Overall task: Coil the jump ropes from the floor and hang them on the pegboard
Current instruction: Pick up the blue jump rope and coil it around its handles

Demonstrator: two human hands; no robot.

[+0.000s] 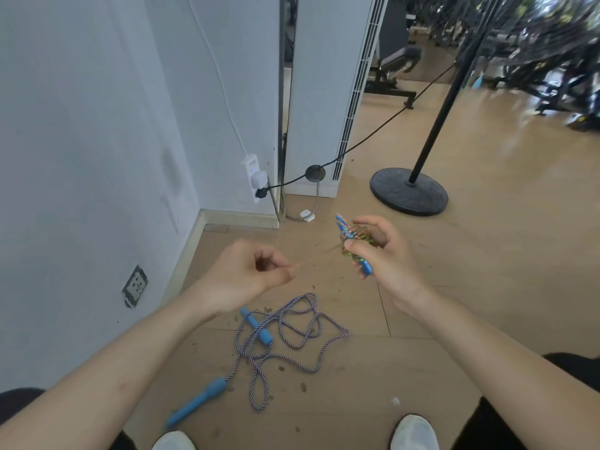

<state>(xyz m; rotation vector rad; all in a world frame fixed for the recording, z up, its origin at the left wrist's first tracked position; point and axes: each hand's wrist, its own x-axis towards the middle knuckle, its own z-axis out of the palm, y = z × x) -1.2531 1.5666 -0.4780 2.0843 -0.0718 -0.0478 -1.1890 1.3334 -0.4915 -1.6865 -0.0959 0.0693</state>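
Head view: right hand (386, 251) grips the coiled rope (355, 241), handles bunched so the wraps can't spring. Left hand (250, 274) pinches what I read as its blurred free strand, taut for winding. Second rope (292, 332) lies loose near the floor's (422, 319) left wall edge.

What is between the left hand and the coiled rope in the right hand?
In the head view, a thin blurred strand runs from the left hand to the coiled rope gripped by the right hand.
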